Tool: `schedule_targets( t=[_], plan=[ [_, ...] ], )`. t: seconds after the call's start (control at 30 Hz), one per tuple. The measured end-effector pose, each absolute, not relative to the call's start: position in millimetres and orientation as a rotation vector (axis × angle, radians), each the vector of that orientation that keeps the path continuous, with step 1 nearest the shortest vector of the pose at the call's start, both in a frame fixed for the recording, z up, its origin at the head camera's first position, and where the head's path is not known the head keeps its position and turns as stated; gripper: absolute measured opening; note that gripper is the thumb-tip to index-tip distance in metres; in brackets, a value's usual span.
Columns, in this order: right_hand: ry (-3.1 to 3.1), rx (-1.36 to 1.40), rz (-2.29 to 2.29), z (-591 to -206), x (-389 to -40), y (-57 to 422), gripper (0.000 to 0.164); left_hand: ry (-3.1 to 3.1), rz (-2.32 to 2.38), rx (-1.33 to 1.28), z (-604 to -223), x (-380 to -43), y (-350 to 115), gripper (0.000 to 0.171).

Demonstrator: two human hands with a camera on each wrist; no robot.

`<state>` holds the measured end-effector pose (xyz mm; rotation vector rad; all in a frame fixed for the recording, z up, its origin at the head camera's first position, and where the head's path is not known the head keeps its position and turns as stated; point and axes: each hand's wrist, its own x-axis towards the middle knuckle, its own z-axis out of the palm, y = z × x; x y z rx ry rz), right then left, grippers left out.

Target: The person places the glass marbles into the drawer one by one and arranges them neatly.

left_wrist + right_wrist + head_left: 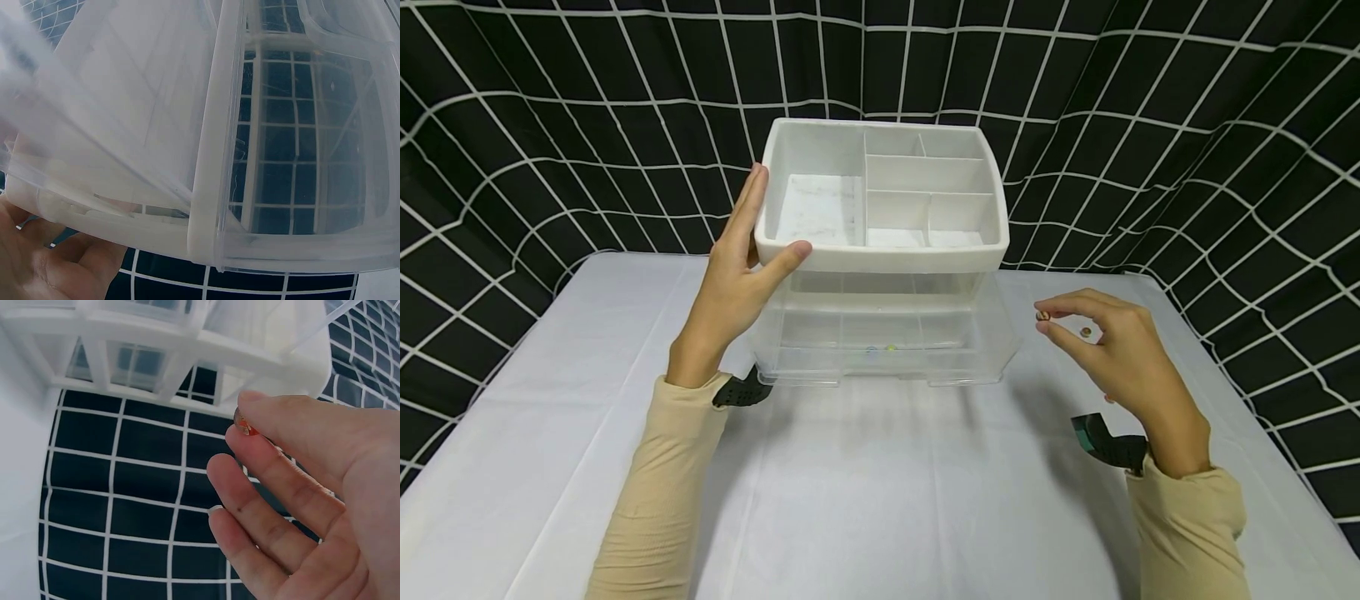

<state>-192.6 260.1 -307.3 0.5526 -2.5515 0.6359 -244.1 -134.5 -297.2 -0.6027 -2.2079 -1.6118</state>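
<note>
A white desktop organizer (934,175) with a compartmented top stands at the middle of the table. Below that top, a clear drawer (880,367) juts forward, and small blue and yellow marbles (891,347) show through it. My left hand (730,279) rests against the organizer's left side, its fingers straight along the side and the thumb on the front rim. Off to the right of the drawer, my right hand (1108,346) pinches a small glassy marble (244,423) with red-orange in it between thumb and index finger. The other right fingers (265,522) are loosely bent.
On the white tablecloth (865,500), a small marble (1086,332) lies behind my right hand. A reddish one (1109,398) peeks out below that hand. A black cloth with a white grid (685,75) rises behind and beside the table.
</note>
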Motion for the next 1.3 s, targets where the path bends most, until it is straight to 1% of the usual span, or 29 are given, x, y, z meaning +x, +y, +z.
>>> schedule_targets(
  t=[0.23, 0.53, 0.73, 0.97, 1.17, 1.3],
  plan=[
    [-2.478, 0.595, 0.629, -302, -188, 253, 0.025, -2.204, -1.617, -0.600, -297, -244, -135, 0.082],
    [-2.419, 0.618, 0.624, -296, -180, 244, 0.024, -2.214, -1.607, -0.594, -297, -244, -136, 0.082],
    [-2.296, 0.695, 0.656, -292, -177, 238, 0.029, -2.212, -1.603, -0.598, -297, -245, -135, 0.082],
    [-2.281, 0.721, 0.686, -288, -175, 236, 0.025, -2.211, -1.591, -0.593, -297, -245, -136, 0.083],
    [-2.215, 0.749, 0.745, -286, -173, 231, 0.029, -2.208, -1.600, -0.597, -297, -245, -135, 0.083],
    [-2.210, 0.761, 0.748, -284, -173, 227, 0.029, -2.215, -1.605, -0.589, -297, -244, -135, 0.083]
  ],
)
